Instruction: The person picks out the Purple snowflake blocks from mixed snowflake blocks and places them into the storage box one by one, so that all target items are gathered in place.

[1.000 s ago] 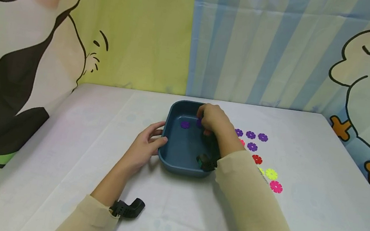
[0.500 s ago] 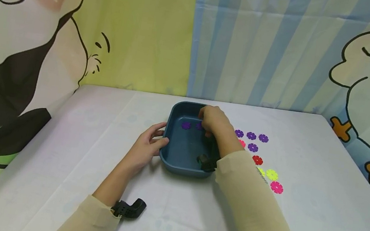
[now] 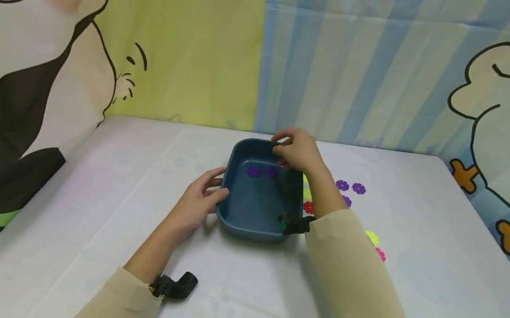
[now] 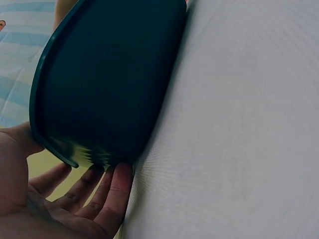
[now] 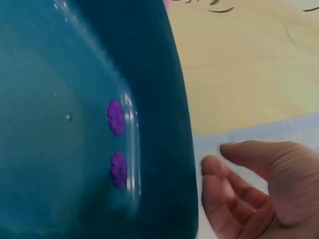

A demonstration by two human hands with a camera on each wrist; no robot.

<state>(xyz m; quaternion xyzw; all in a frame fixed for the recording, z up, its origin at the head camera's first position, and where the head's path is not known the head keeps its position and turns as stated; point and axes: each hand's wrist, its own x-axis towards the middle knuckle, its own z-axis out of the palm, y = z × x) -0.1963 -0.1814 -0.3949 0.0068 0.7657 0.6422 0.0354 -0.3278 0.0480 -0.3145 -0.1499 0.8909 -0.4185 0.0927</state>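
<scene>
A dark blue plastic tub (image 3: 252, 211) stands on the white table. My left hand (image 3: 195, 202) grips its left side, thumb at the rim and fingers against the outer wall, as the left wrist view also shows. Two purple flower-shaped discs (image 5: 116, 118) lie side by side inside, near the far end wall. Over the tub's far right corner is my right hand (image 3: 300, 149); its fingers are loosely bent, and in the right wrist view nothing shows between thumb and fingertips.
More flower-shaped discs lie right of the tub, partly hidden by the right arm: purple ones (image 3: 359, 188), a red one (image 3: 309, 207), a yellow one (image 3: 372, 238) and a pink one (image 3: 381, 254). A cartoon-printed curtain (image 3: 192, 50) rises behind the table.
My right hand has risen out of the tub toward its far right corner, its fingers parting. The second purple disc now lies uncovered beside the first. The left hand keeps its hold.
</scene>
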